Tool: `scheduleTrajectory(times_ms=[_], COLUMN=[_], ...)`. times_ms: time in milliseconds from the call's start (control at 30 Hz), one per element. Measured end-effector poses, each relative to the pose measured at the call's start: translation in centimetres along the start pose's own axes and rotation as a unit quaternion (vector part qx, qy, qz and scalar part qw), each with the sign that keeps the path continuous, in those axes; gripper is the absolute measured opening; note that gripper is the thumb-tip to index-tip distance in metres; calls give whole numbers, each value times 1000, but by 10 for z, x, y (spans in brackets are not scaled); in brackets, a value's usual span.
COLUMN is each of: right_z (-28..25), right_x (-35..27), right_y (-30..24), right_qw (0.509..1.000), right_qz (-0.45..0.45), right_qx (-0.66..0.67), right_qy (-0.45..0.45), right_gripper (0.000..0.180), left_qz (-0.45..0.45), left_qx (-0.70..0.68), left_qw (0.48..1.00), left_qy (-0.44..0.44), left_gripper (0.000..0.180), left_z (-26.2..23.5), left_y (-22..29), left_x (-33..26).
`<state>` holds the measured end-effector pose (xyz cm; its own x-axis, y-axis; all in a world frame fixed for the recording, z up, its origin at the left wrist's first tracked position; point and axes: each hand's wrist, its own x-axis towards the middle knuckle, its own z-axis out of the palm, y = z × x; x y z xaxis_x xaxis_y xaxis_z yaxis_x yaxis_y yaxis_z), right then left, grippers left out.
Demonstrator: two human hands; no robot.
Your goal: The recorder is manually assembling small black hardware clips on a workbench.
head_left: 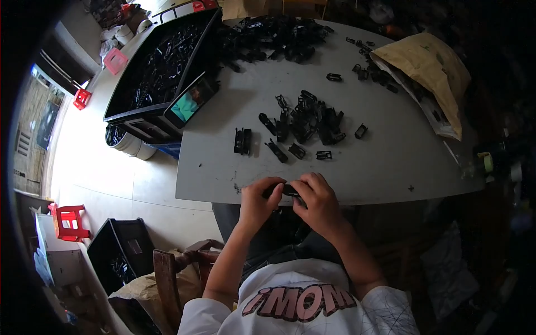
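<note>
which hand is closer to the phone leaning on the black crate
Left. The left hand is at the table's near edge, below and slightly right of the phone. The right hand sits farther right, sharing a small black part with the left.

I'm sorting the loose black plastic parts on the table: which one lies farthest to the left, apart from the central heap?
The blocky black part lying alone on the grey table, left of the central heap; the others cluster right of it.

Black plastic parts [306,120] lie on a grey table [385,162], beside a seemingly tan paper bag [430,67] and red stool [70,221].
</note>
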<state>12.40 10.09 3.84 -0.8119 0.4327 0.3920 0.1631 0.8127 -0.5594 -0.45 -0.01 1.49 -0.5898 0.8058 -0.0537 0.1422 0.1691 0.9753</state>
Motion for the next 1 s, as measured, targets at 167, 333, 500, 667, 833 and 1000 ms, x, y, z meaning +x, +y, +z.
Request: scheduleTrajectory(times_ms=[167,333,500,667,833,1000], right_z=[-7,-15,-18,-14,3,-4], right_x=[-3,-11,-19,-42,-69,-39], right_y=[-3,0,3,28,39,55], right_qw=[999,998,998,905,812,996], right_qz=[-14,-2,-26,252,333,87], right_qx=[-26,27,34,324,460,23], right_qy=[-18,-53,-45,-114,-136,9], right_gripper=[38,39,39,36,27,18], left_qz=[25,-19,58,-2,88,173], left_qx=[41,-31,19,-56,1,126], left_qw=[998,996,990,978,975,967], left_qy=[-45,-86,-127,-202,-204,-139], left_gripper=[18,21,26,36,33,33], left_z=[5,7,8,1,11,20], left_y=[8,-3,-1,6,-21,-35], left_x=[-5,-10,-12,-17,-30,-36])
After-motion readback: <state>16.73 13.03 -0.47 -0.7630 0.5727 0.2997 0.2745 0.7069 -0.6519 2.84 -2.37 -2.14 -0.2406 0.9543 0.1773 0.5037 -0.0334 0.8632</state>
